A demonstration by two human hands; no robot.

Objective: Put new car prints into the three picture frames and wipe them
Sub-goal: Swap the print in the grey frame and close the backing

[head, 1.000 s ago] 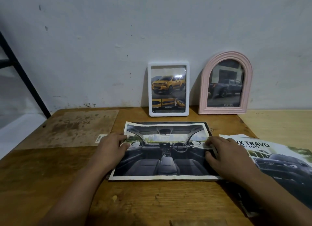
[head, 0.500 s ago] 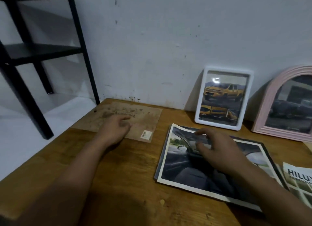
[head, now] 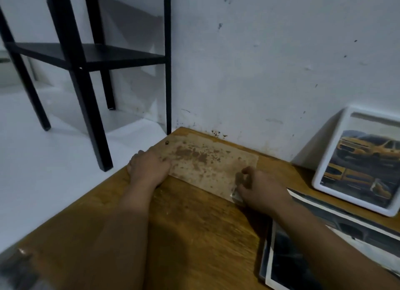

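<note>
Now, left to right: the left hand (head: 149,168) lies flat, fingers relaxed, on the nine o'clock end of the stained backing board (head: 207,166). The board lies face-down between both hands, long axis running ten to four. The right hand (head: 259,188) pinches its four o'clock corner. At three o'clock the white frame (head: 329,170) leans upright.
</note>
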